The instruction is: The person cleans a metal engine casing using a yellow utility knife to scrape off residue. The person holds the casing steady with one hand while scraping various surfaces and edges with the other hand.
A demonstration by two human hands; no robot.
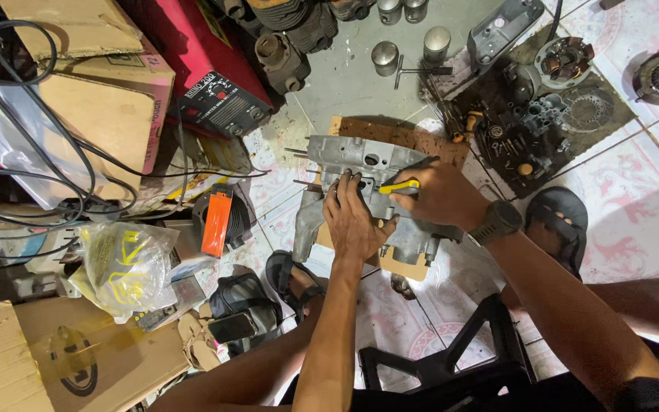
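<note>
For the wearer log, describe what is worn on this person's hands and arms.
Both the left hand and the right hand are bare: no gloves and no rings that can be made out. Both forearms are bare too, with no sleeves in view. The right wrist carries a chunky dark wristwatch with a round face and a dark strap.
</note>
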